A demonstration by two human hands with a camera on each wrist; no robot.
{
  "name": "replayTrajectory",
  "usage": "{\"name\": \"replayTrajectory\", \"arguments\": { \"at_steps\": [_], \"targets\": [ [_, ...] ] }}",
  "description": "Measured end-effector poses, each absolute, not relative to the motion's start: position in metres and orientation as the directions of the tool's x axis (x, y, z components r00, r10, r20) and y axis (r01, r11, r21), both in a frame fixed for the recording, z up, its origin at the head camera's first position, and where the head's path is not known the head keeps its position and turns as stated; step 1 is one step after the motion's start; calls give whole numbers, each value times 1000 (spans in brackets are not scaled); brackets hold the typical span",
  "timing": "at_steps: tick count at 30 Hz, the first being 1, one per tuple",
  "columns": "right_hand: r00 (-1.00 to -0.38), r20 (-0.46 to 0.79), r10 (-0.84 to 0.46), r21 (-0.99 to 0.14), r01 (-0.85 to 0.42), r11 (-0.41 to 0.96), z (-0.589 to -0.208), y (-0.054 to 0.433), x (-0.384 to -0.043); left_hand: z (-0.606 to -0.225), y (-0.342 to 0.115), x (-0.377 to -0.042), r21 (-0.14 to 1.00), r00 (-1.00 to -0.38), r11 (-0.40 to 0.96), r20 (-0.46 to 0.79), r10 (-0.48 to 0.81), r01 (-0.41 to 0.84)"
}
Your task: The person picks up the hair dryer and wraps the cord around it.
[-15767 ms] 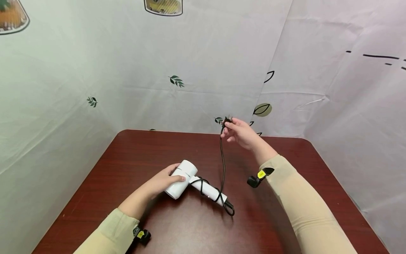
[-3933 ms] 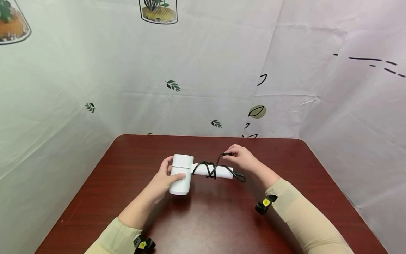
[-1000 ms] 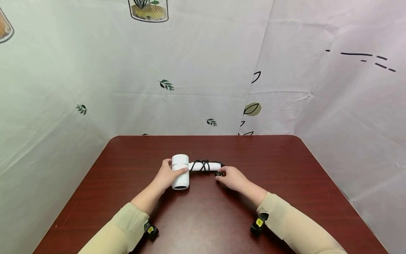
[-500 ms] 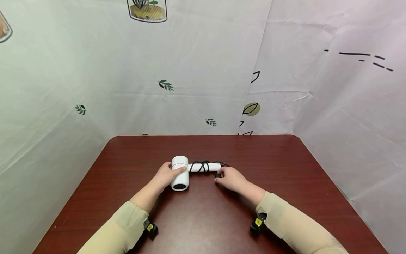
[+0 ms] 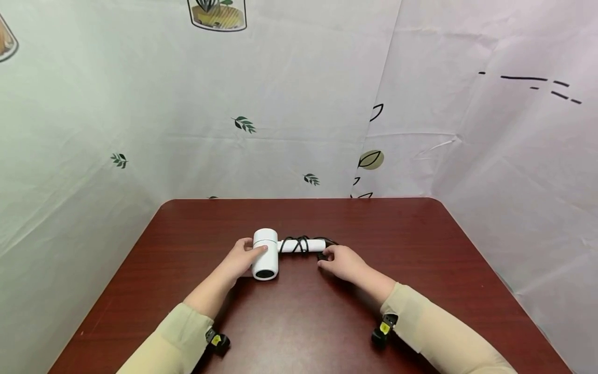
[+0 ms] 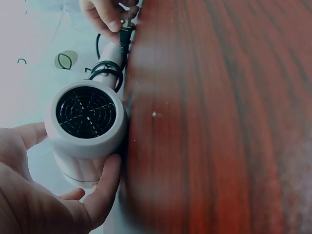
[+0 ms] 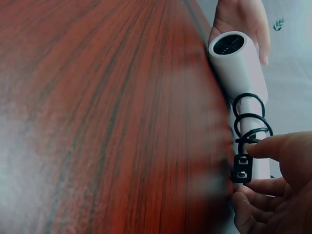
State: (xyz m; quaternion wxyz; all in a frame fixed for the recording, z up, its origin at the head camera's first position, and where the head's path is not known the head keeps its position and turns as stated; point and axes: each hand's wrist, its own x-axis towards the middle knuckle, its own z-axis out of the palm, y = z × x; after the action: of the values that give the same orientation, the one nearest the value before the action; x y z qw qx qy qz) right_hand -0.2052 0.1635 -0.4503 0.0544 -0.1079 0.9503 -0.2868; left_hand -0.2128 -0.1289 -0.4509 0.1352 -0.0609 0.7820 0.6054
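Note:
A white hair dryer (image 5: pixel 265 262) lies on the table, its barrel crosswise to its handle (image 5: pixel 315 245). A black cord (image 5: pixel 301 243) is looped several times round the handle. My left hand (image 5: pixel 239 258) holds the barrel from the left, thumb on top and fingers along its side. In the left wrist view the dark grille (image 6: pixel 87 113) faces the camera. My right hand (image 5: pixel 344 264) is by the handle's end, with thumb and fingers about the black two-prong plug (image 7: pixel 242 168). The plug lies beside the handle.
The dark red wooden table (image 5: pixel 299 322) has rounded far corners. White cloth (image 5: pixel 289 78) printed with leaves and jars hangs behind it and at both sides. A black camera is strapped to each wrist.
Earlier the right hand held the plug up with the cord stretched; now the cord is wound on the handle and the plug is low beside it. Lately the left thumb has slid slightly left.

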Motion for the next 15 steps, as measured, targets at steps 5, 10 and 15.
{"name": "replayTrajectory", "arguments": {
  "at_steps": [5, 10, 15],
  "targets": [
    [-974, -34, -224, -562, -167, 810, -448, 168, -203, -451, -133, -210, 928, -955, 267, -289, 71, -261],
    [-979, -23, -204, -584, -152, 797, -448, 177, -198, -452, -135, -206, 933, -950, 231, -301, 85, -275],
    [-978, -3, -207, -609, -162, 776, -447, 189, -193, -452, -139, -202, 935, -947, 215, -307, 91, -282]
  ]
}}
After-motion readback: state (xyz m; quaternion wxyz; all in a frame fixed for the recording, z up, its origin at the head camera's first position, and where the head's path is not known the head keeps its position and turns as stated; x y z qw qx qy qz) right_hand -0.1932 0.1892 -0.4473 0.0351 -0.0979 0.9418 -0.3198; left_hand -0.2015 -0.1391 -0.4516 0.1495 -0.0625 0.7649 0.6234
